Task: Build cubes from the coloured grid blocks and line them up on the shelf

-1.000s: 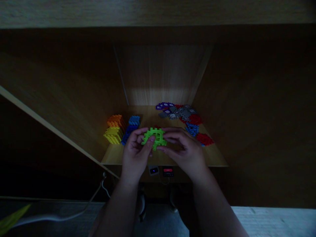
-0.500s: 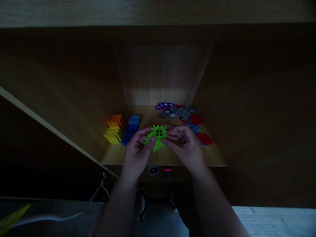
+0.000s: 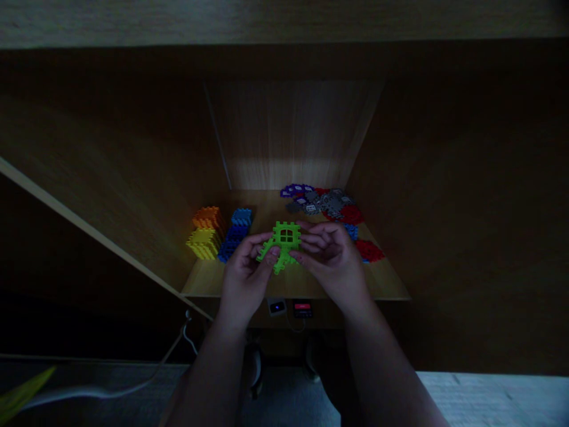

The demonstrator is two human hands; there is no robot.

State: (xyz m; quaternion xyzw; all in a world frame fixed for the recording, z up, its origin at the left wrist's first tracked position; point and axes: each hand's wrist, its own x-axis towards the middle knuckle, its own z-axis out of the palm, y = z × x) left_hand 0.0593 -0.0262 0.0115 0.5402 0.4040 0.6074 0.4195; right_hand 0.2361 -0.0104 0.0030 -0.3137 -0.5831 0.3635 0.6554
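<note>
Both hands meet over the front of a small wooden table (image 3: 382,279). Between them is a bright green assembly of toothed square plastic tiles (image 3: 283,244), one tile standing upright with a window-like grid facing me. My left hand (image 3: 246,270) pinches its lower left part with thumb and fingers. My right hand (image 3: 331,258) closes its fingertips on the right edge of the upright tile.
Finished cubes stand at the table's left: orange (image 3: 207,217), yellow (image 3: 203,243), blue (image 3: 237,228). Loose purple, grey, red and blue tiles (image 3: 326,204) lie at the back right. Dark wooden panels wall both sides. A cable (image 3: 178,344) hangs below the table.
The green assembly was tipped so one tile now stands upright, facing me. My right-hand fingers shifted from over its top to its right edge. The hands stayed in the same spot.
</note>
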